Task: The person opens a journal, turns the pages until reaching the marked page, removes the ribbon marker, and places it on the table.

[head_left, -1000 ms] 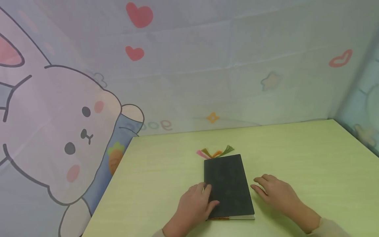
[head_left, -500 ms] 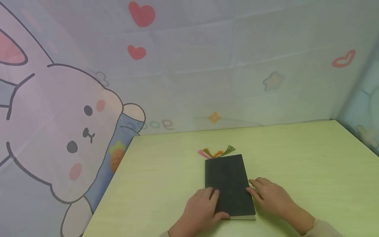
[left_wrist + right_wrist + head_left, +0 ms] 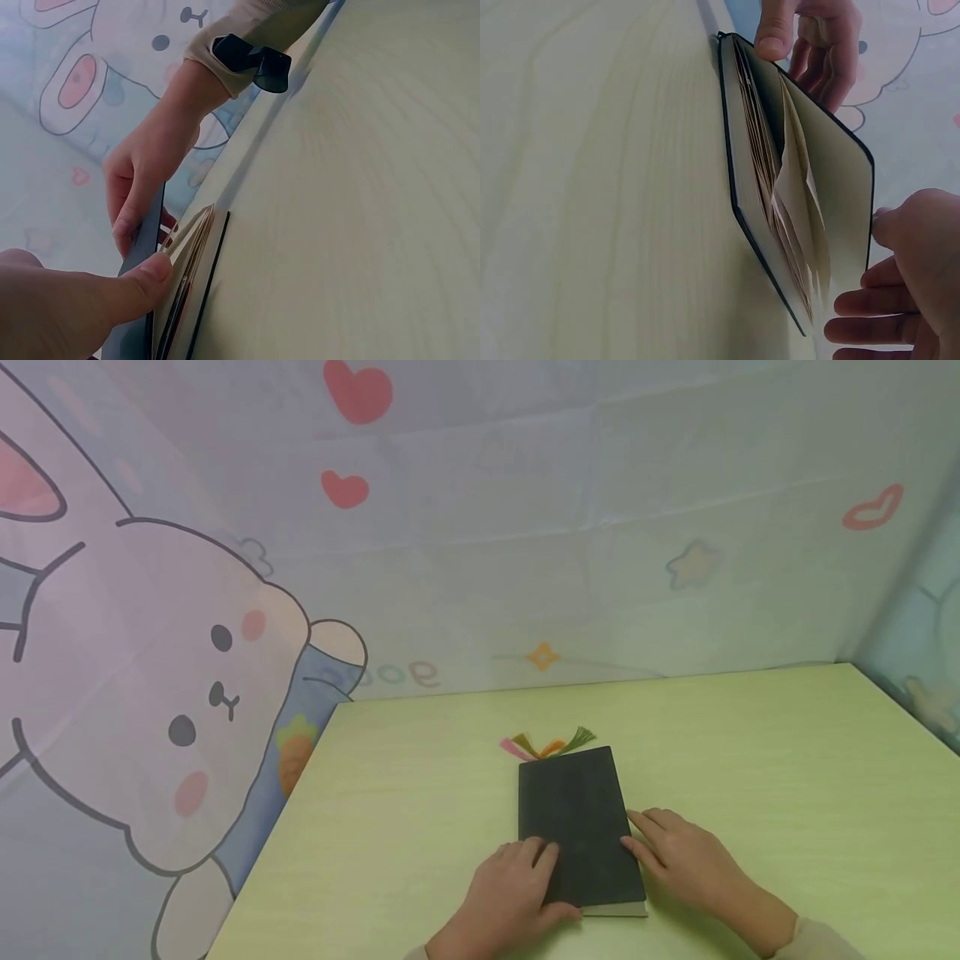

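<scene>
The dark notebook point(image 3: 579, 814) lay on the pale green table point(image 3: 795, 760), slightly rotated, between the two hands. Its upper cover point(image 3: 846, 199) was raised at an angle from the lower cover along the right-hand side, exposing a fanned stack of pages point(image 3: 761, 154).

Left hand point(image 3: 510, 893): clamped on the near left part of the upper cover, fingers bent over the outer face and thumb at the near edge. Right hand point(image 3: 690, 856): clamped on the right edge of the same cover, thumb against the outer face and fingers on the inner side (the left wrist view showed this pinch most clearly). A dark device point(image 3: 251, 61) was fitted at the right sleeve point(image 3: 206, 52).

Tassels point(image 3: 555, 747) in pink, olive, orange and green projected from the far edge of the notebook. A printed backdrop point(image 3: 487, 543), bearing a rabbit figure point(image 3: 150, 677) and hearts, stood behind the table.
</scene>
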Demonstrator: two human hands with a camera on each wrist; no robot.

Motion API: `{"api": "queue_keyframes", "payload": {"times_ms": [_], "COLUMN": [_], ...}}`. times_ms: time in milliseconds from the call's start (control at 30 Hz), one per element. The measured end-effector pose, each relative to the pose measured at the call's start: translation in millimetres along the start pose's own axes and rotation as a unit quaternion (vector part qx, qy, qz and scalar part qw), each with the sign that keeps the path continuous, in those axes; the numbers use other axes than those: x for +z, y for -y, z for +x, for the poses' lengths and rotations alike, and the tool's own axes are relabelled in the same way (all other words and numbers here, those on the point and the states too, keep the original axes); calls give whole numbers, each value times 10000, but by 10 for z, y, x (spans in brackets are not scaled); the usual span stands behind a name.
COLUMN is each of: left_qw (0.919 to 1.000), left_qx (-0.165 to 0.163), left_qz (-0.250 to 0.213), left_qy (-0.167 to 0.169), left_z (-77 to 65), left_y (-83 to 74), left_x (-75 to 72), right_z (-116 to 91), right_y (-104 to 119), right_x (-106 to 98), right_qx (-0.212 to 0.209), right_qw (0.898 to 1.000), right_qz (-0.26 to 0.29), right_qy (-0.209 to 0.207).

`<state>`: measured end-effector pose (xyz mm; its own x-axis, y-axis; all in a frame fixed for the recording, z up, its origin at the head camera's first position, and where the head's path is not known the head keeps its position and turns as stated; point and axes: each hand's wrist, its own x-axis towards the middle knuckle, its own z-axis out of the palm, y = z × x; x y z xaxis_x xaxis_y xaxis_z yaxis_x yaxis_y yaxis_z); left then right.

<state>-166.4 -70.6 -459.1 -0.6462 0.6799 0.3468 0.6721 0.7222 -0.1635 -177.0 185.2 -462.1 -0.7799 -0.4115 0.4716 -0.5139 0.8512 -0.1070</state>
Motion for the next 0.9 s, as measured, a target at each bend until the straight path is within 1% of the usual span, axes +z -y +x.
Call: {"api": "queue_keyframes", "payload": {"times_ms": [133,400,567,733,833,900], "left_qw": [9999,9979,9951,9919,9904,9898], "left_qx": [-30,21,6,-69,-120,-141], "left_qz": [15,13,25,143,168,207], "left_qy": [-107,-649,-991,-1259,-1368,-1406], "left_z": [-9,-29,-67,-124,-152,-171], "left_y": [11,39,59,95,120,136], "left_x": [-15,-41,-55,-94,-144,-183], "right_z": [-6,-17,-15,-8,-16,-31], "right_y": [0,-17,-30,-33,-38,-46], "right_x": [8,11,14,45,76,101], "right_qx": [-78,-72,-49,-128,-319,-457], "right_qw": [9998,9990,9982,9996,9994,9988], "right_qz": [22,218,300,150,118,123], "right_qy": [-178,-381,-523,-185,41,121]}}
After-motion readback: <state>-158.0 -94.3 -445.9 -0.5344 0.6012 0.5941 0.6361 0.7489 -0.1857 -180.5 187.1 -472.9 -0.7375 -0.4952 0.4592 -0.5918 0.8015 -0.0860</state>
